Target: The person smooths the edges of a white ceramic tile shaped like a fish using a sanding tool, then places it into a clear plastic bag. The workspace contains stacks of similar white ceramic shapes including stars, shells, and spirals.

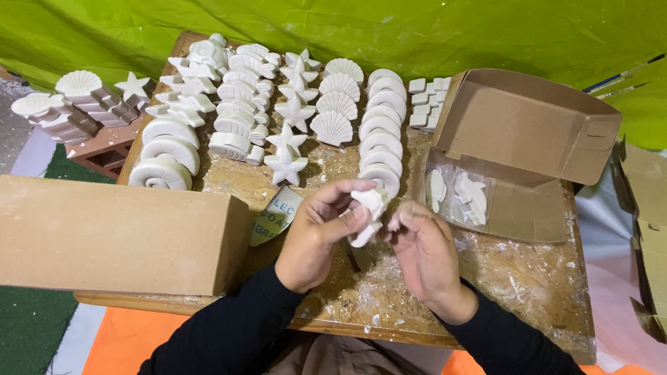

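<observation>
Head view: small white plaster figure pinched in left hand above the dusty wooden board — right hand just beside, fingertips touching it. Beyond, rows of white plaster stars, shells, arches — open cardboard box at right.

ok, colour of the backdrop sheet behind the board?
Bright yellow-green, wrinkled sheet behind the wooden board; head view.
</observation>
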